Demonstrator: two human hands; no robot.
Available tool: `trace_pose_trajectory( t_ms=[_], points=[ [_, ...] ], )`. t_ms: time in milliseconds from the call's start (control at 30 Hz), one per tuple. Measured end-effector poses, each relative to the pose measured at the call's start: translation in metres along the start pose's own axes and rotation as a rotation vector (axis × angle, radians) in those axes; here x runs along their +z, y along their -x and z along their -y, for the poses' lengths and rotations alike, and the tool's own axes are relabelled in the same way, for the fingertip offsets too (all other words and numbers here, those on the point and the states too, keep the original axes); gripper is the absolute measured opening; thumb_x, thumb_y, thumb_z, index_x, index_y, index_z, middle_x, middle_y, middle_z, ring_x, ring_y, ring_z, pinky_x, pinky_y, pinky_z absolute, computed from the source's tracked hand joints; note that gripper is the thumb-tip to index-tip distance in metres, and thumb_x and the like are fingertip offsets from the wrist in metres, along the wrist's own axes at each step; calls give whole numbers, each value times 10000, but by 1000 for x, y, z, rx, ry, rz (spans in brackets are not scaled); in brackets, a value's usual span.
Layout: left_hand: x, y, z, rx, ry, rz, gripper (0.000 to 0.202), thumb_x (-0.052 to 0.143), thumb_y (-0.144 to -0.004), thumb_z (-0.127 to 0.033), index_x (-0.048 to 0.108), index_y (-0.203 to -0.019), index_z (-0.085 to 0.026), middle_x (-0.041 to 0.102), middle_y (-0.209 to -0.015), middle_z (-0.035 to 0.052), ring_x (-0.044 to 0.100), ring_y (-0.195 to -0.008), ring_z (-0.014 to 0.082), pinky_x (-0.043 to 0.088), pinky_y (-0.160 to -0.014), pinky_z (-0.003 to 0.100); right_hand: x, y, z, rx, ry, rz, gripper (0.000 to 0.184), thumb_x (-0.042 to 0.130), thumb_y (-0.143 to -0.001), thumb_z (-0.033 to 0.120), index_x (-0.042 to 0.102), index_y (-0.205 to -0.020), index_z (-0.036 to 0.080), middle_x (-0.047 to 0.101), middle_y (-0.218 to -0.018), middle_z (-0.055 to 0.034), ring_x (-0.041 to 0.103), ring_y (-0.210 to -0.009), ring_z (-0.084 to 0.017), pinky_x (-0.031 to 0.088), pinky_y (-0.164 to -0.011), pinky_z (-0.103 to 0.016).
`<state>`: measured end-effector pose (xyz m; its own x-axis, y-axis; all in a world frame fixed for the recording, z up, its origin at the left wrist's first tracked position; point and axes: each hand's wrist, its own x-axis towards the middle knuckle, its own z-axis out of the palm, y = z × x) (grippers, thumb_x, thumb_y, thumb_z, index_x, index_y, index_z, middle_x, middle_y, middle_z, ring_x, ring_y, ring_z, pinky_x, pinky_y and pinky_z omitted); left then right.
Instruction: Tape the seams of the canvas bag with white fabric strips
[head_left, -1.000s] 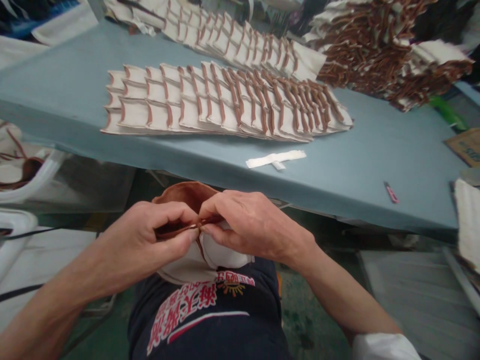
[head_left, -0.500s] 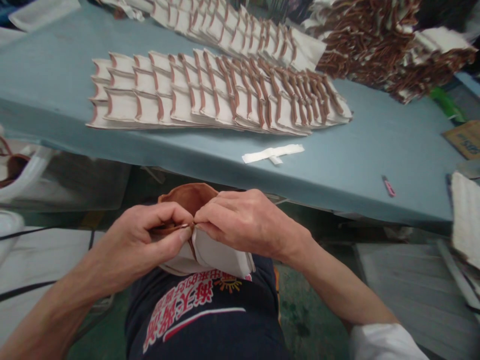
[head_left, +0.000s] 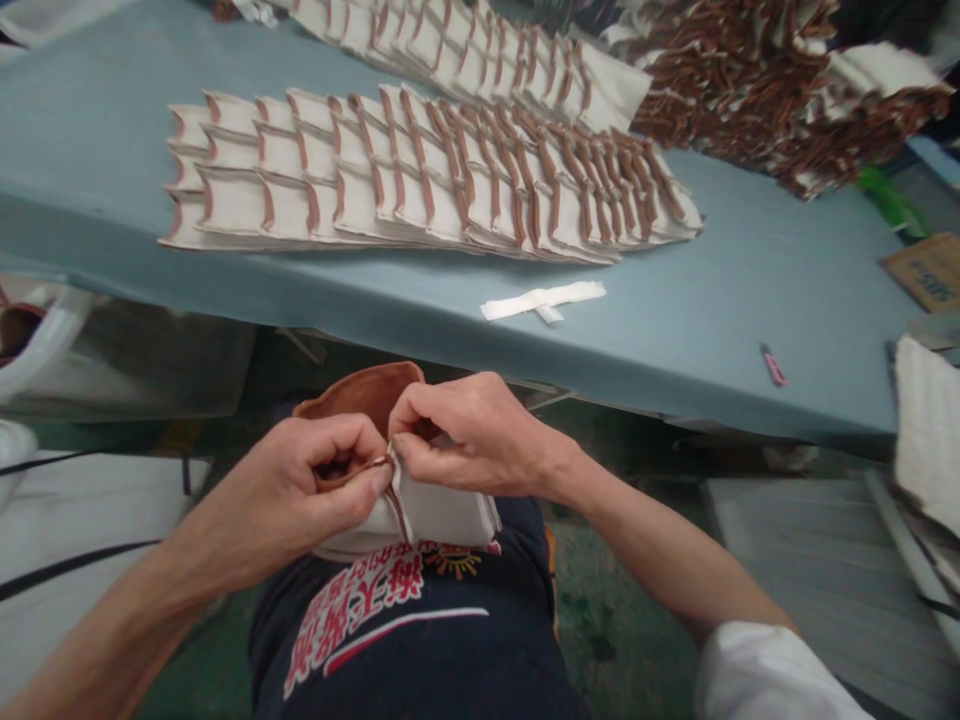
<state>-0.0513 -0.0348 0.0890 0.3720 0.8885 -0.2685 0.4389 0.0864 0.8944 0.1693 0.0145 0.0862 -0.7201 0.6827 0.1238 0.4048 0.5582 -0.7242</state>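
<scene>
Above my lap is a brown leather piece with white lining [head_left: 442,512], with a seam running down its near side. My left hand [head_left: 311,490] pinches the brown folded edge at the seam between thumb and forefinger. Just to the right, my right hand [head_left: 480,440] has thumb and fingertips closed on the white edge beside that seam. The brown side of the piece curves up behind both hands. Its lower part rests against a dark apron [head_left: 420,640] with red and white printing.
A blue-covered table [head_left: 675,320] stands ahead, bearing rows of overlapping white pieces with brown edges [head_left: 435,180]. Nearer lie white strips [head_left: 544,300] and a small pink-handled tool [head_left: 773,366]. A brown-and-white heap [head_left: 750,90] lies back right; a translucent bin [head_left: 165,360] stands left.
My right hand has shifted slightly up, its fingers now more curled with a gap showing between them. The seam's white edge stands more open. My left hand keeps its pinch.
</scene>
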Motion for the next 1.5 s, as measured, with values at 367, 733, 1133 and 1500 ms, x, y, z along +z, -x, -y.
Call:
trace_pose_trajectory(
  t_ms=[367,733,1133,1500],
  points=[
    [0,2,11,64,-82,-133,257,652,-898,-395,661,-711,-218,568,-612,-50,469,-553,115,343,-502,213,-13,1,16,83,-39,57,123,630,-1019,189,688,-911,191,737,-820,13,619,-716,-119,365,-689,-249],
    [-13,10,8,153,-257,-152,209,684,-948,-406,818,-850,-277,801,-759,-53,700,-657,148,472,-615,207,-11,3,12,77,-37,117,85,737,-1003,260,776,-970,192,844,-966,-23,738,-879,-166,445,-799,-275],
    [-14,15,7,314,-343,-251,252,606,-984,-284,834,-878,-275,816,-734,-72,723,-606,120,467,-611,220,-3,2,12,46,-6,37,70,731,-976,207,773,-926,182,824,-928,-28,697,-861,-166,436,-802,-278],
    [-17,13,7,382,-486,-144,192,590,-994,-304,765,-927,-262,723,-656,-87,652,-526,103,378,-539,218,-7,-3,21,85,115,227,118,704,-1057,247,784,-1013,172,829,-994,-61,699,-922,-190,406,-803,-310]
  ],
)
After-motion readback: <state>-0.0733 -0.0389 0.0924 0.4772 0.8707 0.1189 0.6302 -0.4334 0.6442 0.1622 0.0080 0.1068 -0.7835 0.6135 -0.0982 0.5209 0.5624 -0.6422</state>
